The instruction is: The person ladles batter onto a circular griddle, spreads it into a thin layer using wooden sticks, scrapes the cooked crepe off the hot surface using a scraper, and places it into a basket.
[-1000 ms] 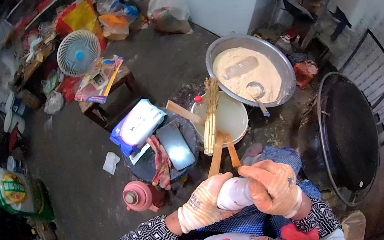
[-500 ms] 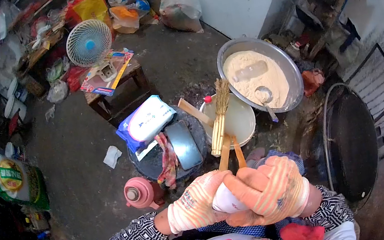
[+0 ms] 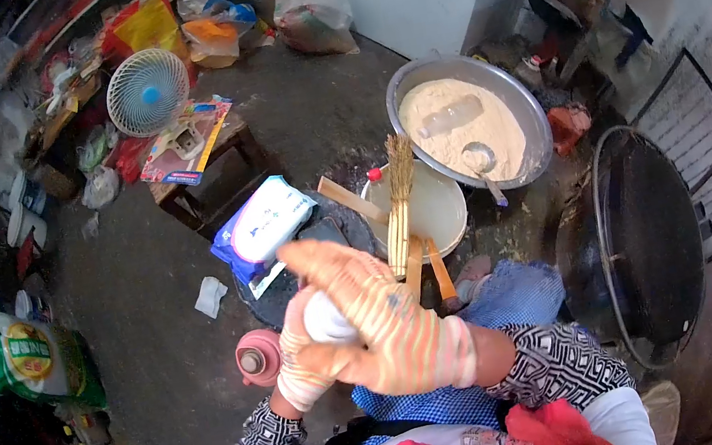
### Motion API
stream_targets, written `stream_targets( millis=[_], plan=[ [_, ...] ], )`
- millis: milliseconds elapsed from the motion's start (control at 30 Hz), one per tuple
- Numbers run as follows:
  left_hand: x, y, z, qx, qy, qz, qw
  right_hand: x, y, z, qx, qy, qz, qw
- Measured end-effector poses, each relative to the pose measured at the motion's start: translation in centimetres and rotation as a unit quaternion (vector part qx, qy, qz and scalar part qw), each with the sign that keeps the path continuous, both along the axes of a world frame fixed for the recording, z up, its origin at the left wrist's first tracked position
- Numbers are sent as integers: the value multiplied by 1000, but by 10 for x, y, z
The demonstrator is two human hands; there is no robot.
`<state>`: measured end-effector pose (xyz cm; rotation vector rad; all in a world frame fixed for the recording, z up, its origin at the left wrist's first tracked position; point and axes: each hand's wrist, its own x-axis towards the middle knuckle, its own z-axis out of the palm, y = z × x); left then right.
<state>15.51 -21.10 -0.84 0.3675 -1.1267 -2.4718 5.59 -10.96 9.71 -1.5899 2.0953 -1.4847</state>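
Note:
Both hands wear cream-and-orange striped gloves and meet in front of my body. My left hand point(image 3: 298, 369) is closed around a smooth white rounded object point(image 3: 328, 322), mostly covered by the gloves; its kind cannot be made out. Over its right side lies my right hand point(image 3: 395, 319), fingers stretched out and thumb apart, slightly blurred. Whether the right palm touches the white object is hidden. Just beyond the hands, a pack of wipes point(image 3: 268, 222) rests on a dark round stand point(image 3: 262, 307). The phone and the red cloth strip there are now mostly behind the gloves.
A white bucket point(image 3: 454, 224) holds a straw brush point(image 3: 400, 206) and wooden handles. Behind it stands a metal basin point(image 3: 536, 133) of flour with a scoop. A pink thermos point(image 3: 258, 357), a stool point(image 3: 242, 152) with a fan point(image 3: 149, 92), and a black round pan point(image 3: 653, 245) surround me.
Both hands have moved left and slightly up with the white object, now in front of the round stand. My right hand's fingers have spread from their closed grip. The view has shifted slightly.

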Motion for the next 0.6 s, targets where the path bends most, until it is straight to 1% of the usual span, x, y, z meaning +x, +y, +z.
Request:
stream_targets(
  millis=[33,67,100,133,200,233,300,333,367,400,433,467,533,600],
  plan=[
    [4,-14,-18,-39,-59,29,997,-1,0,3,-29,-105,20,994],
    [10,-21,-28,-176,-96,34,979,-9,3,7,-57,-198,18,978],
    [11,-26,-25,-307,-137,47,941,-22,11,10,-90,-283,-17,955],
    [10,-30,-24,-337,-166,93,922,-36,20,7,-108,-329,-69,936],
    [5,-50,-46,-416,-127,174,883,-74,57,-20,-71,-359,-170,915],
    [4,-61,-64,-306,-107,184,928,-91,77,-45,6,-356,-232,905],
    [-3,-88,-105,-180,-97,220,954,-102,115,-116,154,-318,-282,892],
    [-7,-98,-122,-165,-102,235,953,-101,132,-150,259,-151,-275,913],
    [-10,-102,-135,-168,-111,251,947,-90,132,-162,363,-125,-301,873],
    [-12,-100,-136,-203,-130,260,935,-80,138,-202,343,-152,-337,863],
    [-14,-97,-137,-238,-151,270,921,-71,134,-212,303,-280,-317,854],
    [-16,-94,-139,-271,-172,280,905,-62,128,-227,207,-426,-311,824],
    [-19,-86,-139,-356,-210,304,858,-55,119,-215,86,-619,-247,741],
    [-19,-96,-161,-401,-170,311,845,-68,124,-237,53,-692,-167,700]
  ],
)
